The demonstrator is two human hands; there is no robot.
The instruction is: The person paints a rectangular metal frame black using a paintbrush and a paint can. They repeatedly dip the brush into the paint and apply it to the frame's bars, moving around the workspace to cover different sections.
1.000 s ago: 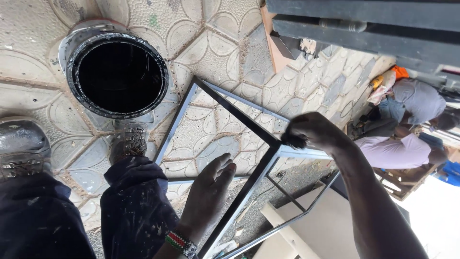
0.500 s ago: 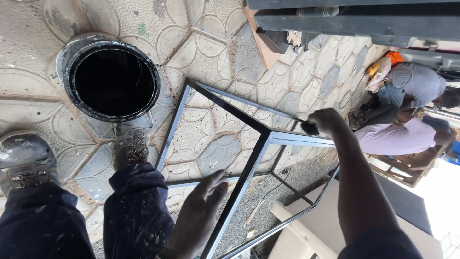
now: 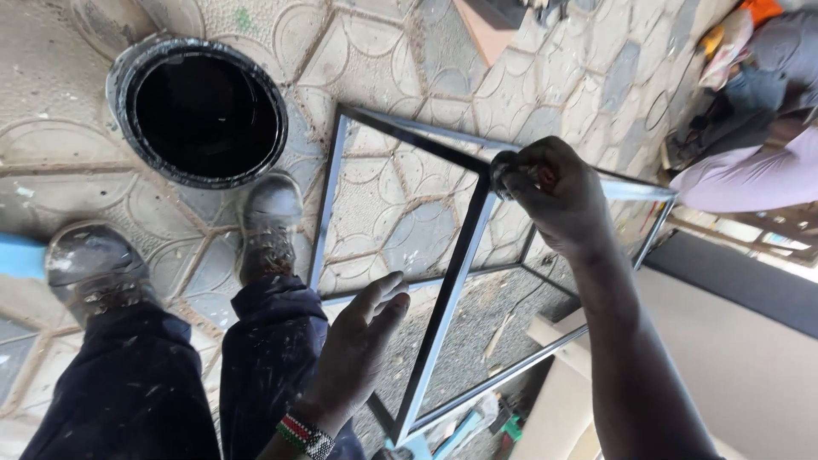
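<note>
2 hands are working on a rectangular grey metal frame (image 3: 443, 290) that is standing tilted over the patterned paving, its far corner near the middle of the scene and its near corner low between the person's legs and a pale board. The right hand (image 3: 550, 192) is clenching around the frame's upper bar where the centre bar is meeting it, fingers curled tight on the metal. The left hand (image 3: 362, 336) is lying flat and open against the centre bar lower down, fingers stretched, gripping nothing; a beaded striped wristband (image 3: 305, 436) is circling its wrist. Left of the frame, 2 dusty grey work boots (image 3: 268, 223) are standing on the grey patterned paving stones (image 3: 400, 77), under dark blue trousers (image 3: 136, 383). Far left, a round black-rimmed dark opening (image 3: 200, 111) is sitting in the paving. At the far right, another person in a pale lilac top (image 3: 750, 175) is crouching, well apart from the frame.
</note>
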